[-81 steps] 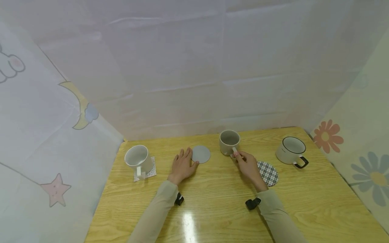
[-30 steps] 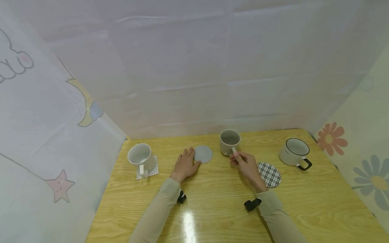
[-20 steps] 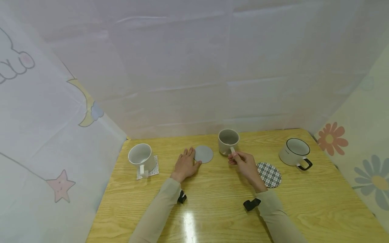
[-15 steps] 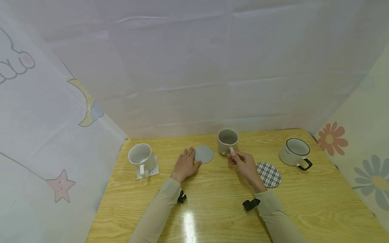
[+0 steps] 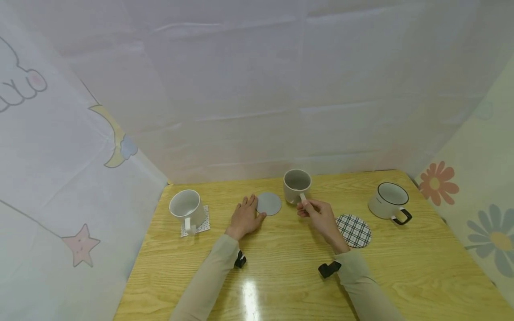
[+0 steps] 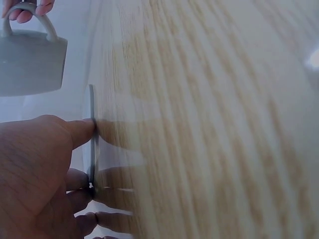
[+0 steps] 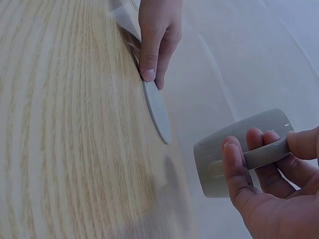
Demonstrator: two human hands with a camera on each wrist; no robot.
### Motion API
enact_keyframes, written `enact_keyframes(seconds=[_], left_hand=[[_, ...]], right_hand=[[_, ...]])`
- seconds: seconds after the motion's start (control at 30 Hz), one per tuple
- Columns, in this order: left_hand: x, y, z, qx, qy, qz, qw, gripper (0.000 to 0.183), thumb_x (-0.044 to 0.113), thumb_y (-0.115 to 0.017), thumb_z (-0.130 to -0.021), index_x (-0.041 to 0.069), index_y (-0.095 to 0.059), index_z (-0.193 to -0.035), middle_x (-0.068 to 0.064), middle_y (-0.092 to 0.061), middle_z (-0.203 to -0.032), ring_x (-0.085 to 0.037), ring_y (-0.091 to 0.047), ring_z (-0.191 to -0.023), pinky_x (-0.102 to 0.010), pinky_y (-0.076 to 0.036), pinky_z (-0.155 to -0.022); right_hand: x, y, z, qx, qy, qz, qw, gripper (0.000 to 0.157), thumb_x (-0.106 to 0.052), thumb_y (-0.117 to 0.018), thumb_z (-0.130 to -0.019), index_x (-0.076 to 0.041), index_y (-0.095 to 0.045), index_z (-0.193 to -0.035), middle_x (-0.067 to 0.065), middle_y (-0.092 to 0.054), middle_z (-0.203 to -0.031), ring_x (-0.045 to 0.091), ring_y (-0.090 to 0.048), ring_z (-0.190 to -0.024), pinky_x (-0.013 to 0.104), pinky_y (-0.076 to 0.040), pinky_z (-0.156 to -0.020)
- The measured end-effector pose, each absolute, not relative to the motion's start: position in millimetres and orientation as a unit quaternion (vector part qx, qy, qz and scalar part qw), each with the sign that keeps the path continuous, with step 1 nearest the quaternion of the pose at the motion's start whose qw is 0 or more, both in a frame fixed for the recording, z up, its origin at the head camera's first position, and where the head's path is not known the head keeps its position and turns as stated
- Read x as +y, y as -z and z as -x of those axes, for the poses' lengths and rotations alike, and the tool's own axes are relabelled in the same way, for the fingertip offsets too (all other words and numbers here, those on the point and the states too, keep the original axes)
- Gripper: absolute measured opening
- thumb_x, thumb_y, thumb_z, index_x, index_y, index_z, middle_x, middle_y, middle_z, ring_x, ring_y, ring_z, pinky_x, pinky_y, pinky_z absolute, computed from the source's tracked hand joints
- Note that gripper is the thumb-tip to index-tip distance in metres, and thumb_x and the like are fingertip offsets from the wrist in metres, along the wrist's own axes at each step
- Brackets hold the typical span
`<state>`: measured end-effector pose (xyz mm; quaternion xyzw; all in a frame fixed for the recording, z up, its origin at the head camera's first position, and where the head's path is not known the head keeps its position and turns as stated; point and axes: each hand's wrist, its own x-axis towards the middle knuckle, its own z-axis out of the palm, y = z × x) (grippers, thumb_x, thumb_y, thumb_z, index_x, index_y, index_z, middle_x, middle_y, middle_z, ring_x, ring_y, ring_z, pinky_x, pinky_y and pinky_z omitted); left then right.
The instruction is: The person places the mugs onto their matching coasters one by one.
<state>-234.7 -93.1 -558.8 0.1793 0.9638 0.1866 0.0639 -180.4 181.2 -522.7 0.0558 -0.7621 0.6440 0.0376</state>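
My right hand (image 5: 322, 220) grips the handle of a grey mug (image 5: 290, 194), thumb on top. In the right wrist view the mug (image 7: 212, 172) hangs tilted, its base apart from the table. Left of it, a round grey coaster (image 5: 269, 203) lies flat on the wood. My left hand (image 5: 244, 219) rests at the coaster's left edge, its fingers extended. Seen from the left wrist, the thumb and several fingertips of the left hand (image 6: 35, 164) touch the rim of the coaster (image 6: 91, 109), and the mug (image 6: 32, 64) is raised beyond it.
A white mug (image 5: 192, 211) stands on a speckled square coaster (image 5: 203, 221) at left. At right are a plaid round coaster (image 5: 354, 231) and a white mug with a dark rim and black handle (image 5: 381, 205). A cloth backdrop (image 5: 241, 111) borders the wooden table (image 5: 281, 285).
My right hand has lifted the grey mug and moved it left, closer to the grey coaster. The left hand keeps its place at the coaster. The head view has shifted slightly.
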Motion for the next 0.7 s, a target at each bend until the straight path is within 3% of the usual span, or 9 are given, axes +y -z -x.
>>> enact_keyframes(seconds=[0.33, 0.6, 0.7], left_hand=[[-93, 561, 237, 0.965, -0.184, -0.177, 0.065, 0.075, 0.044, -0.055, -0.110, -0.002, -0.033, -0.165, -0.020, -0.031, -0.173, -0.045, -0.028, -0.161, -0.061, -0.029, -0.129], [-93, 565, 238, 0.962, -0.196, -0.176, 0.073, 0.076, 0.043, -0.055, -0.110, -0.003, -0.030, -0.166, -0.021, -0.028, -0.174, -0.047, -0.024, -0.161, -0.062, -0.024, -0.131], [-92, 563, 237, 0.961, -0.201, -0.176, 0.069, 0.075, 0.042, -0.056, -0.110, -0.003, -0.032, -0.165, -0.021, -0.029, -0.174, -0.047, -0.025, -0.161, -0.063, -0.025, -0.130]], right_hand=[[175, 521, 181, -0.757, -0.649, -0.064, 0.033, 0.038, -0.016, -0.053, -0.114, 0.017, -0.071, -0.116, 0.040, -0.070, -0.113, 0.042, -0.076, -0.096, 0.048, -0.065, -0.089], [169, 521, 179, -0.757, -0.648, -0.072, 0.044, 0.037, -0.015, -0.054, -0.113, 0.016, -0.072, -0.112, 0.019, -0.077, -0.102, 0.036, -0.077, -0.091, 0.045, -0.066, -0.085], [166, 520, 180, -0.756, -0.648, -0.073, 0.048, 0.036, -0.016, -0.055, -0.113, 0.014, -0.074, -0.110, 0.017, -0.077, -0.100, 0.037, -0.077, -0.090, 0.044, -0.067, -0.083]])
